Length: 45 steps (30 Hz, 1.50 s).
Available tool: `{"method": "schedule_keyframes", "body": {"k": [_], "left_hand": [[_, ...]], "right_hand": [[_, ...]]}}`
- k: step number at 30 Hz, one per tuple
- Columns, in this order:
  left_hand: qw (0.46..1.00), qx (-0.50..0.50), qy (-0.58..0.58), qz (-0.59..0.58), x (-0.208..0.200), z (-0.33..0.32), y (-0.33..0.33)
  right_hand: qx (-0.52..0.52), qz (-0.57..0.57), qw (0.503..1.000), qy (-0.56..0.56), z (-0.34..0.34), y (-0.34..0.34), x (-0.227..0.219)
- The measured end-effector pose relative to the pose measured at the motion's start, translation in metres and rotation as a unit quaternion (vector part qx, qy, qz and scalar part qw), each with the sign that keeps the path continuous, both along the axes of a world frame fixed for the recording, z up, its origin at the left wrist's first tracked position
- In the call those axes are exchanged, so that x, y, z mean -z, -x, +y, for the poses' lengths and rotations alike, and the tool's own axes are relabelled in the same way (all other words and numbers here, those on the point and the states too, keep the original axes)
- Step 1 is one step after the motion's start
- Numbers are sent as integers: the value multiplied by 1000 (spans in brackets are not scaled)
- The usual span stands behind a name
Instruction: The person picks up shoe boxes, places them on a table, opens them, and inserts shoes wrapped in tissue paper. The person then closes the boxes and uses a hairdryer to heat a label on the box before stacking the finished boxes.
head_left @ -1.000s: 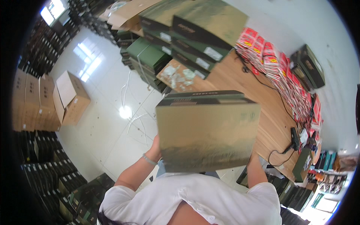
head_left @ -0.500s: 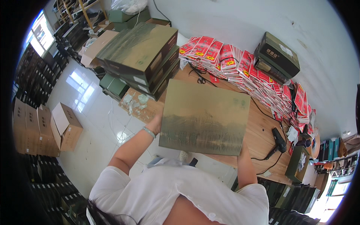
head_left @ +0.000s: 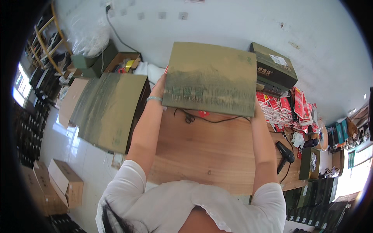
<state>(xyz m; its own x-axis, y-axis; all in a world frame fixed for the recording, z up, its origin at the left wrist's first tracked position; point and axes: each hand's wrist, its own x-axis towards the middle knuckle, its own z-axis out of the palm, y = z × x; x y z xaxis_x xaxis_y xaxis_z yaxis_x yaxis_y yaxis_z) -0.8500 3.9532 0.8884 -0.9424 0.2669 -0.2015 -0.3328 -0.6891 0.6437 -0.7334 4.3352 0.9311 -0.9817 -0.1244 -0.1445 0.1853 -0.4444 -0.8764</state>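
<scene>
A large flat shoebox-like carton [head_left: 210, 75] in gold and dark green is held out in front of me, over the far side of the wooden table. My left hand [head_left: 159, 87] grips its left side, and most of those fingers are hidden by the box. On the opposite side my right hand [head_left: 256, 110] holds the box, its fingers largely out of sight behind it. Red printed packets [head_left: 281, 105] lie heaped by the wall, partly covered by the box. Just right of it sit smaller dark green boxes [head_left: 274, 70].
Left of the table edge rises a stack of similar gold-green boxes [head_left: 112, 108]. A black hair dryer [head_left: 285, 153] and its cord lie on the table [head_left: 206, 155] at right, near an open green box [head_left: 309, 163]. Scissors [head_left: 189, 118] rest beyond the middle. Brown cartons [head_left: 66, 182] stand on the floor.
Both arms have stretched forward, carrying the box away from my body toward the wall. The view has tilted up, and the bare tabletop near me now shows.
</scene>
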Motion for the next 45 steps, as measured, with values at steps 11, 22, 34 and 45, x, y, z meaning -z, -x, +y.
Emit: {"method": "schedule_keyframes", "body": {"k": [11, 22, 34, 45], "left_hand": [[999, -5, 46, -15, 106, -15, 192], [994, -28, -98, 41, 42, -11, 18], [832, 148, 523, -112, 223, -63, -342], [936, 76, 232, -255, 290, -99, -439]], "right_hand": [[85, -113, 990, 13, 10, 183, 58], [90, -23, 996, 0, -13, 26, 15], [98, -184, 937, -279, -33, -372, 346], [10, -307, 951, 38, 6, -396, 282]]}}
